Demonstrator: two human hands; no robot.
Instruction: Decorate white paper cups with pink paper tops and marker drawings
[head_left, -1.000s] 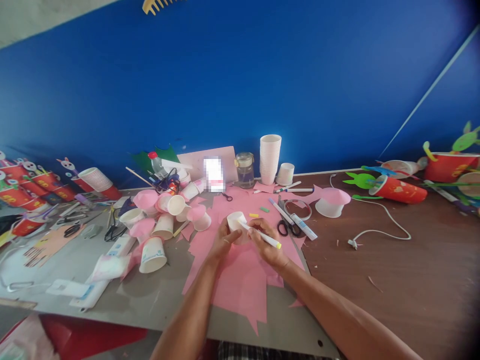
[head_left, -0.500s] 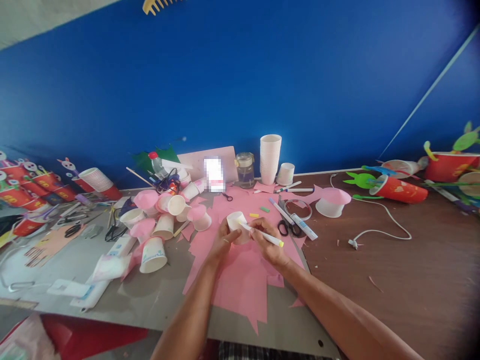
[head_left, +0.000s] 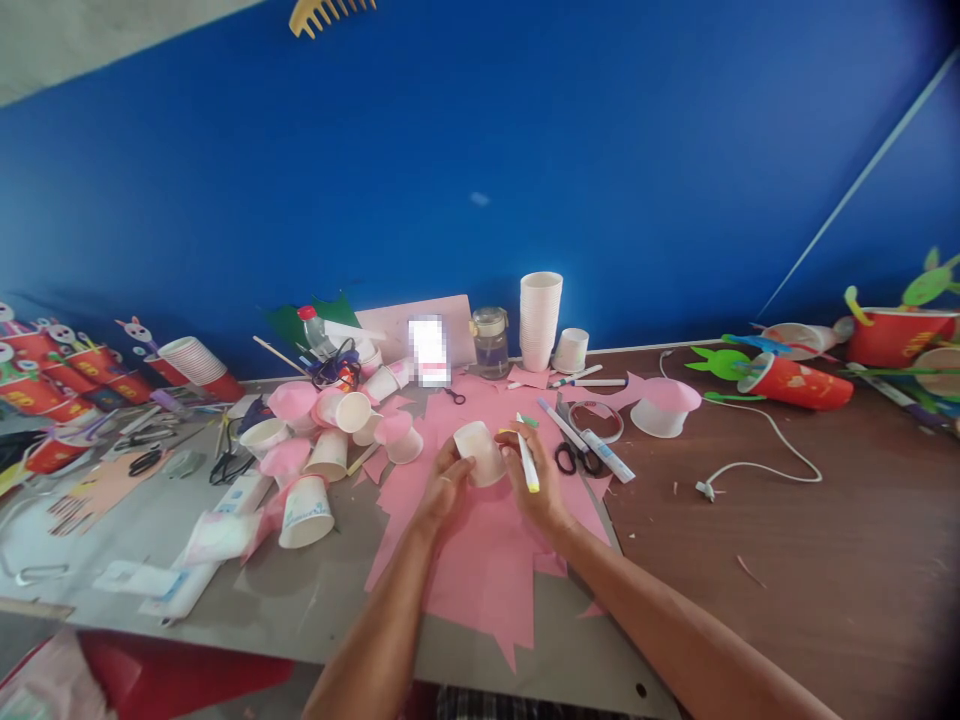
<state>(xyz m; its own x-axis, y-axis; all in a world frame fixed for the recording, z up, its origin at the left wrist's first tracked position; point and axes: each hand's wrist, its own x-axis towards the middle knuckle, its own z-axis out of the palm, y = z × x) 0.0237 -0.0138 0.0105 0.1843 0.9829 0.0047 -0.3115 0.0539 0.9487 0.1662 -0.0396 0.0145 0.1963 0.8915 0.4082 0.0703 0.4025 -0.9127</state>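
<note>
My left hand (head_left: 444,487) is closed around the lower left side of a white paper cup (head_left: 480,452), which it holds tilted above the pink paper (head_left: 480,590). Between the fingers of my right hand (head_left: 538,497) is a white marker (head_left: 527,460) with a yellow end pointing toward me. The marker is apart from the cup, just to its right. Beyond my right hand lie a small green marker cap (head_left: 528,421) and a yellow one partly behind the fingers. Black-handled scissors (head_left: 577,459) rest right of that hand.
A tall stack of white cups (head_left: 540,320) stands by the blue wall beside a glass jar (head_left: 490,342). Pink-topped cups (head_left: 289,460) crowd the left. A white cable (head_left: 780,430) and red cups (head_left: 799,380) with green cutouts lie right. A blurred bright screen (head_left: 428,350) leans at the back.
My right hand has drawn the marker away from the cup to the right and swung it more upright. The cup has turned slightly in my left hand.
</note>
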